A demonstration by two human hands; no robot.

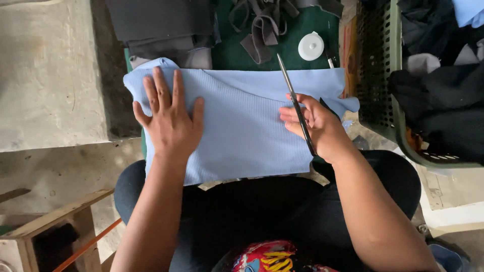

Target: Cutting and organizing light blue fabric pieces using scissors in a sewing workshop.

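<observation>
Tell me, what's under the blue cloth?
A green mat peeks out past the far edge of the blue cloth. How far it runs underneath is hidden. On top, the left hand presses flat and the right hand holds scissors.

The person wears dark navy trousers point(262, 211) and a top with a bright red, yellow and blue print point(269, 258). Both forearms are bare, without sleeves, and no rings or watch are visible.
</observation>
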